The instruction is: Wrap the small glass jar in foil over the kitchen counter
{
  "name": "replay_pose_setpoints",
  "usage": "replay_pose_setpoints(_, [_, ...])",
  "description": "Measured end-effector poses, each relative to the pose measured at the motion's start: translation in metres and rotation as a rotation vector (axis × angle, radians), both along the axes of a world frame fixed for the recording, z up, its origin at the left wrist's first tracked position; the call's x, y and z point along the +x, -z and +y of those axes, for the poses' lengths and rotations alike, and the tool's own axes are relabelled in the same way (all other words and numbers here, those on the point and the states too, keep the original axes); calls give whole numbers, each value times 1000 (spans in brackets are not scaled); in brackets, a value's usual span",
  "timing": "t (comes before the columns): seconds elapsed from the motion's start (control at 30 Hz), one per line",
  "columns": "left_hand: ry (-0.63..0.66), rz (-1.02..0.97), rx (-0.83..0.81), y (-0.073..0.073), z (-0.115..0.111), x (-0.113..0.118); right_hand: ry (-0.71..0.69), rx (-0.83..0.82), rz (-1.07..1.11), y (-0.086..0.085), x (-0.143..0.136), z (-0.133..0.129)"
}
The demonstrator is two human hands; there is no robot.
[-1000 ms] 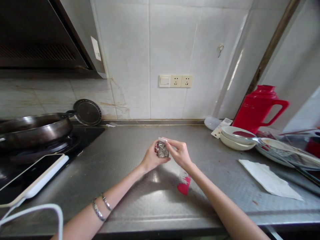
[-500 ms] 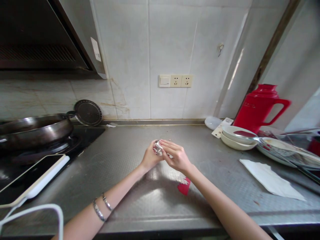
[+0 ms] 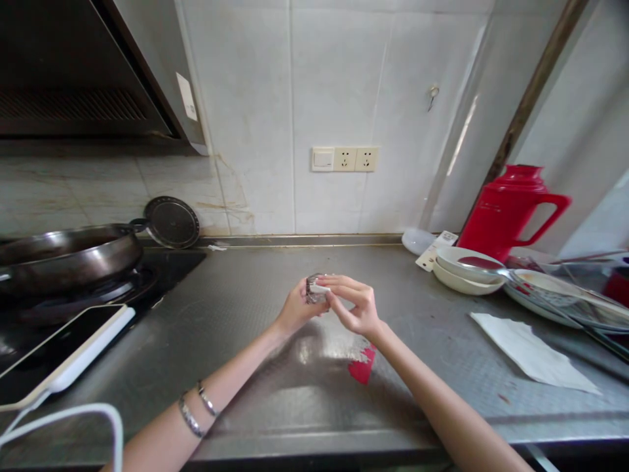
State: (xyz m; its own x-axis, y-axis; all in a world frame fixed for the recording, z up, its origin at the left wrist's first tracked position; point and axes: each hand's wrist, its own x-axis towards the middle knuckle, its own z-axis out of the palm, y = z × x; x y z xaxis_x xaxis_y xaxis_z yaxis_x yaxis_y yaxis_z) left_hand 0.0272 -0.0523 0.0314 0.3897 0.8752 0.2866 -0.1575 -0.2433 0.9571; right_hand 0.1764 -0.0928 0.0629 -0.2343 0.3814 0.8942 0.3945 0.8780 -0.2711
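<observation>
My left hand (image 3: 295, 308) is closed around a small shiny silvery, foil-like object (image 3: 311, 290) above the middle of the counter. Fingers and palm hide most of it, so its kind cannot be told. My right hand (image 3: 356, 305) comes in from the other side, thumb and fingers pinching a small white strip (image 3: 322, 289) at the object's near face. Whether the strip is joined to the object is unclear. Below the right wrist, a torn red scrap (image 3: 362, 368) with a ragged pale edge lies on the metal counter (image 3: 236, 367).
To the left, a steel pan (image 3: 73, 259) sits on the stove, with a phone (image 3: 59, 354) and white cable (image 3: 98, 408) nearer me. A red thermos (image 3: 506, 213), stacked bowls (image 3: 466, 280) and a white paper sheet (image 3: 533, 354) are on the right.
My right hand has shifted slightly right, drawing its fingertips back from the silvery object. The white strip now points more sideways toward the right fingers. My left hand stays nearly in place.
</observation>
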Motion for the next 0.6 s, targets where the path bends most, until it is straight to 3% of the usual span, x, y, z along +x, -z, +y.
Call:
replay_pose_setpoints(0.2, [-110, -12, -83, -13, -6, -1, 272, -113, 215, -2, -2, 5])
replay_pose_setpoints(0.4, [-174, -11, -105, -11, -5, 1, 157, -127, 105, 5, -7, 11])
replay_pose_setpoints(0.6, [-199, 0, -124, -11, -3, -1, 127, -120, 99, 5, -9, 5])
